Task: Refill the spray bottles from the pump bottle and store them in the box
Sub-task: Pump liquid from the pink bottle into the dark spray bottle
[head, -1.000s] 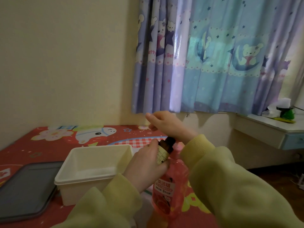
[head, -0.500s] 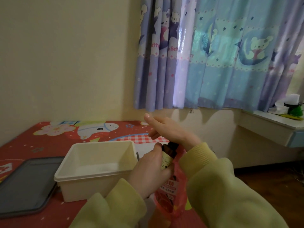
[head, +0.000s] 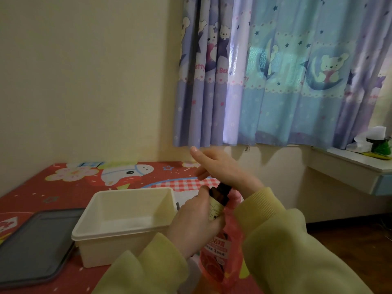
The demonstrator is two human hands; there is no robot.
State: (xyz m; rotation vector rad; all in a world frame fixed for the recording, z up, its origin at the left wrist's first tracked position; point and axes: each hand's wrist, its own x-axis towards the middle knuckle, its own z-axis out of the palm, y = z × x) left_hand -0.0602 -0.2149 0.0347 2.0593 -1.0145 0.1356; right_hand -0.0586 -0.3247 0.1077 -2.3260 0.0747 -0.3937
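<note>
My left hand (head: 196,227) grips a small dark brown spray bottle (head: 219,198) with a pale label, held tilted against the top of the pink pump bottle (head: 222,255). My right hand (head: 222,168) lies flat over the pink bottle's top, fingers stretched out to the left; the pump head is hidden beneath it. The pink bottle stands on the red table between my two yellow-green sleeves. The cream plastic box (head: 125,221) sits open just left of my hands, and nothing shows inside it.
A dark grey tray or lid (head: 36,245) lies flat left of the box on the red patterned tablecloth (head: 63,187). Behind are a cream wall and blue-purple bear curtains (head: 275,77). A white shelf (head: 350,164) with small items is at the right.
The view has tilted and shifted slightly. My hands stay together over the pink bottle; the right hand's fingers have straightened out a little.
</note>
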